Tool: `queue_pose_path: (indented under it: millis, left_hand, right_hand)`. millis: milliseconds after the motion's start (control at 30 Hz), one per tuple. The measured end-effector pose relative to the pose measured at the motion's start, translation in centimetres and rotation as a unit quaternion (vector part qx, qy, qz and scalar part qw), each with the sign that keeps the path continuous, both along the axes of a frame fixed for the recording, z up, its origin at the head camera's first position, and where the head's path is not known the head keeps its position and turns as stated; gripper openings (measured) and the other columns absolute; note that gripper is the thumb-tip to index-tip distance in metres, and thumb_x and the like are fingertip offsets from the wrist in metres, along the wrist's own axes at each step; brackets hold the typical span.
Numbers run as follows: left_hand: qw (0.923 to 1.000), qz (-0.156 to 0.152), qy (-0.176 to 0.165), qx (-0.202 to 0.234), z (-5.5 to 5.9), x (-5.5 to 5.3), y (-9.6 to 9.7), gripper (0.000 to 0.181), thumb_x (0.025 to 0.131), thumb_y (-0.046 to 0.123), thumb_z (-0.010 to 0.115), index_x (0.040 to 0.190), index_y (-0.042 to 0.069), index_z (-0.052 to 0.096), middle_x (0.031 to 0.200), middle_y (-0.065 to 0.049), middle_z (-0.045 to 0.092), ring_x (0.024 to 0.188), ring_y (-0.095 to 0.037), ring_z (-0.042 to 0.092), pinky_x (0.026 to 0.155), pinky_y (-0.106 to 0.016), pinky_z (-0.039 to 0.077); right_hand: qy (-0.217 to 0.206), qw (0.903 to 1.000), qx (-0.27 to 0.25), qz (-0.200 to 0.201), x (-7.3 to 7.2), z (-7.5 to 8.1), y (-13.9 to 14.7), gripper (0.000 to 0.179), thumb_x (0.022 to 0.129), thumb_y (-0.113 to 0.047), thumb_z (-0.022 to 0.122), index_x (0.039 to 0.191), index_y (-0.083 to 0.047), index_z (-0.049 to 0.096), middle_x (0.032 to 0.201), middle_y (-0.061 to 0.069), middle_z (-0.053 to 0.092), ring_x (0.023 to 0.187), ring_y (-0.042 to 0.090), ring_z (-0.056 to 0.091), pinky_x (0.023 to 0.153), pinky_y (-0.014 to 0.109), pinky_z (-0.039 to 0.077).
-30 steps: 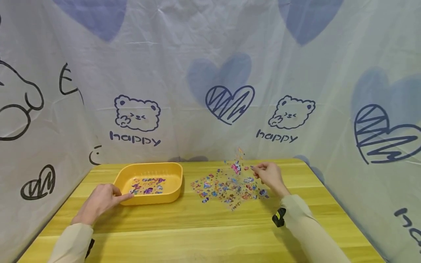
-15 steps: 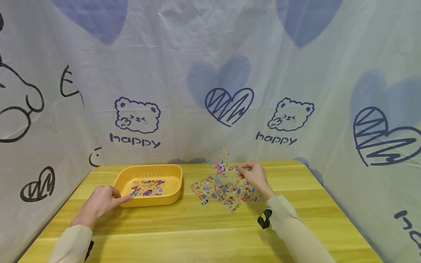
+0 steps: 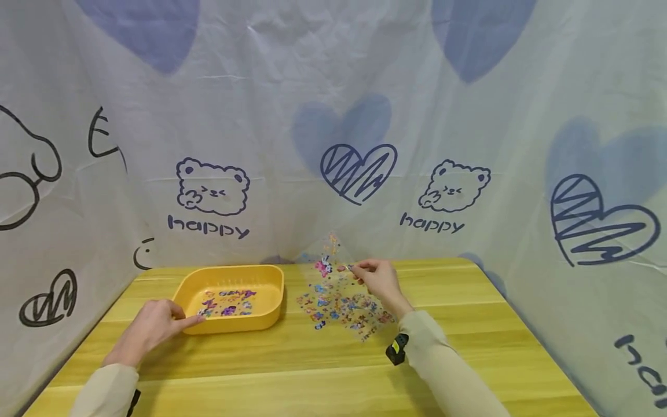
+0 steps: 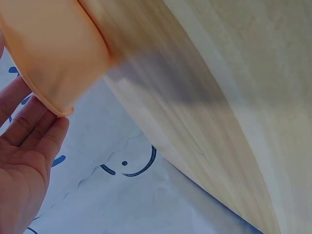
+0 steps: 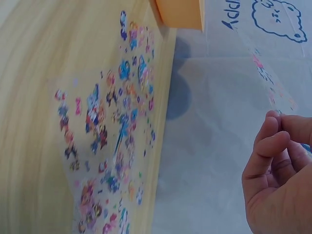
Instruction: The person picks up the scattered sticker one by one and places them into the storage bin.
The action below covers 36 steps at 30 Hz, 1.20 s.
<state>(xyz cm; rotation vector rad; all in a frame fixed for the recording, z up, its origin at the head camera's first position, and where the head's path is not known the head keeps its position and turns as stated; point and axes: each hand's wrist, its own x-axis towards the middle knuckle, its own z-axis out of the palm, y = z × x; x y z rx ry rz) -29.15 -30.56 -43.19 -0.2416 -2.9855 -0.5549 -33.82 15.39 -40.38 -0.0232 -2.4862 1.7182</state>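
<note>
My left hand (image 3: 148, 330) grips the near-left corner of a yellow plastic tray (image 3: 234, 325), thumb over the rim. In the left wrist view its fingers (image 4: 41, 124) curl at the tray's rim. Sheets of small colourful stickers (image 3: 229, 304) lie inside the tray. Between thumb and forefinger, my right hand (image 3: 383, 284) pinches the edge of a clear sticker sheet (image 3: 323, 266), raised above the table. The right wrist view catches this sheet (image 5: 261, 70) nearly edge-on. Below it, more transparent sticker sheets (image 3: 359, 313) lie overlapping on the table to the tray's right.
The yellow wood-grain table (image 3: 292, 376) runs back to a whitish curtain (image 3: 292, 116) printed with hearts and bears. Similar cloth hangs on the left and right sides. A dark band with a yellow mark (image 3: 397, 348) sits at the right wrist.
My right hand has moved left toward the tray, bringing the pinched sticker sheet along. The left hand keeps its hold on the tray. The head view has shifted slightly.
</note>
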Motion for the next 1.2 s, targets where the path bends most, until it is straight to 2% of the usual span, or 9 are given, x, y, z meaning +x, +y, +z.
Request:
queue_pose_path:
  millis: [267, 467, 567, 767, 933, 1200]
  left_hand:
    - [0.9997, 0.017, -0.018, 0.009, 0.2, 0.0, 0.1, 0.053, 0.082, 0.058, 0.070, 0.079, 0.005, 0.075, 0.071, -0.002, 0.060, 0.066, -0.017, 0.047, 0.057, -0.028, 0.034]
    - [0.9996, 0.019, -0.019, 0.011, 0.2, 0.0, 0.0, 0.051, 0.083, 0.056, 0.071, 0.078, 0.005, 0.075, 0.069, -0.002, 0.058, 0.065, -0.016, 0.047, 0.055, -0.027, 0.033]
    - [0.9995, 0.020, -0.022, 0.010, 0.3, 0.0, -0.1, 0.052, 0.083, 0.057, 0.070, 0.080, 0.005, 0.075, 0.071, -0.003, 0.059, 0.067, -0.017, 0.047, 0.056, -0.028, 0.034]
    - [0.9994, 0.018, -0.027, 0.011, 0.3, 0.0, 0.0, 0.055, 0.082, 0.061, 0.069, 0.079, 0.006, 0.075, 0.072, -0.003, 0.060, 0.066, -0.017, 0.047, 0.056, -0.028, 0.034]
    - [0.9998, 0.005, -0.017, 0.010, 0.2, -0.1, 0.0, 0.051, 0.083, 0.058, 0.070, 0.078, 0.007, 0.075, 0.074, -0.003, 0.065, 0.067, -0.016, 0.048, 0.059, -0.029, 0.038]
    - [0.9997, 0.009, -0.018, 0.013, 0.0, 0.0, -0.1, 0.051, 0.083, 0.058, 0.070, 0.079, 0.007, 0.075, 0.076, -0.003, 0.065, 0.068, -0.017, 0.049, 0.060, -0.030, 0.038]
  right_hand:
    - [0.008, 0.9999, -0.001, 0.011, -0.2, 0.6, -1.8, 0.017, 0.095, -0.022, 0.066, 0.103, -0.010, 0.075, 0.094, 0.013, 0.073, 0.071, 0.013, 0.062, 0.051, 0.025, 0.040]
    - [0.013, 0.9985, -0.042, 0.033, 0.0, 1.0, -3.6, 0.018, 0.096, -0.018, 0.064, 0.106, -0.007, 0.074, 0.096, 0.017, 0.072, 0.068, 0.011, 0.061, 0.050, 0.024, 0.040]
    - [0.017, 0.9979, -0.049, 0.040, 0.2, 1.0, -4.6, 0.017, 0.095, -0.018, 0.064, 0.104, -0.007, 0.074, 0.093, 0.016, 0.072, 0.068, 0.011, 0.062, 0.049, 0.024, 0.041]
    - [0.020, 0.9981, -0.045, 0.035, 0.3, 0.1, -7.0, 0.014, 0.093, -0.018, 0.067, 0.098, -0.007, 0.075, 0.083, 0.007, 0.073, 0.065, 0.012, 0.065, 0.048, 0.024, 0.044]
    - [0.003, 0.9977, -0.057, 0.036, 0.4, -0.9, -9.4, 0.012, 0.091, -0.019, 0.070, 0.094, -0.009, 0.076, 0.081, 0.004, 0.074, 0.067, 0.014, 0.068, 0.048, 0.023, 0.044]
    - [-0.022, 0.9980, -0.047, 0.037, 0.6, -2.2, -13.4, 0.010, 0.089, -0.019, 0.072, 0.091, -0.011, 0.076, 0.088, 0.011, 0.075, 0.069, 0.022, 0.071, 0.047, 0.024, 0.043]
